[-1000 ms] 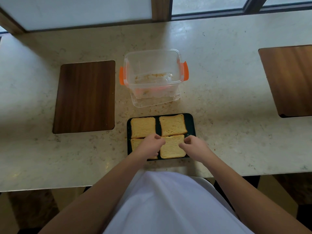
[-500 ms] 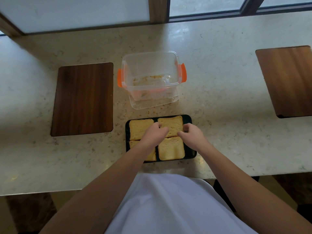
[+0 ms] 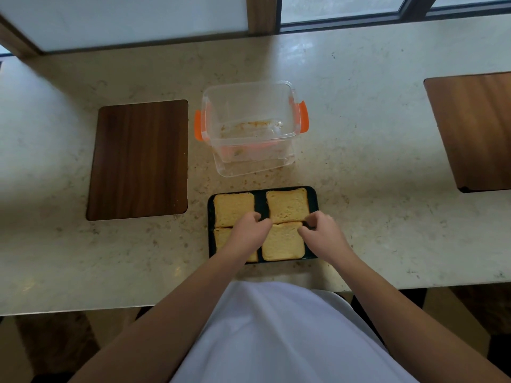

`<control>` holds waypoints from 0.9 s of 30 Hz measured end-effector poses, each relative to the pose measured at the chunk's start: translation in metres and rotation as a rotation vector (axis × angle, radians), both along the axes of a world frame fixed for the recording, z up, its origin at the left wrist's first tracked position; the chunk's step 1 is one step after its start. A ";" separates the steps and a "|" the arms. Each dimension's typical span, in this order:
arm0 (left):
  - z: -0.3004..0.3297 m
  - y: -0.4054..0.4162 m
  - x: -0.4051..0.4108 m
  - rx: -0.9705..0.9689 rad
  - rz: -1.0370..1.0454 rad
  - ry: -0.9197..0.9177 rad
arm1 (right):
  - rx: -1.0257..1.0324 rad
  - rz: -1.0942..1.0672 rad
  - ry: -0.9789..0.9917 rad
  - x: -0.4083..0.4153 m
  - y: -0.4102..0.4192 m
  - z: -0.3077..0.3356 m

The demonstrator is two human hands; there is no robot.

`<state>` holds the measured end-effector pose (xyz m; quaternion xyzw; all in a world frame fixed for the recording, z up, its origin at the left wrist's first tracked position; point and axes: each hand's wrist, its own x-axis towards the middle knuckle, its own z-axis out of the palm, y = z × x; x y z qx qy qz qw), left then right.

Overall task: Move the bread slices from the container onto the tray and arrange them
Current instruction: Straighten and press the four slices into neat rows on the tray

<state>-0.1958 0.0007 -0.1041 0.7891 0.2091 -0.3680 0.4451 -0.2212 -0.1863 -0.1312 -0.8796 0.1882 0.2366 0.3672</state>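
On the near edge of the surface (image 3: 387, 167), close to the person's body, the dark tray (image 3: 210, 217) holds four bread slices in two rows of two, and both hands sit over its middle. A second ago the hands were lower, at the far corners of the near right slice (image 3: 282, 241); now they have moved up to the seam between the rows. The left hand (image 3: 249, 233) covers most of the near left slice (image 3: 221, 239), its fingers curled and reaching toward the gap between the two far slices; whether the fingertips pinch anything I cannot tell. The right hand (image 3: 322, 233) has its fingers bent together at the near right corner of the far right slice (image 3: 287, 205), seemingly nipping or nudging that corner, though the contact is too small to confirm. That slice looks slightly skewed against the tray's far edge, while the far left slice (image 3: 233, 208) lies square.

Beyond the tray, toward the middle of the surface, the clear container (image 3: 249, 106) with orange latches stands holding only crumbs. So the transfer seems finished, and what remains is tidying: squaring the far right slice and evening the gaps. Wooden boards lie well apart, one (image 3: 138, 161) toward the left end, one (image 3: 475, 128) at the right edge.
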 end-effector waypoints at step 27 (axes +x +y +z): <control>-0.002 -0.021 -0.014 -0.060 -0.041 0.088 | 0.023 -0.003 0.112 -0.016 -0.011 0.003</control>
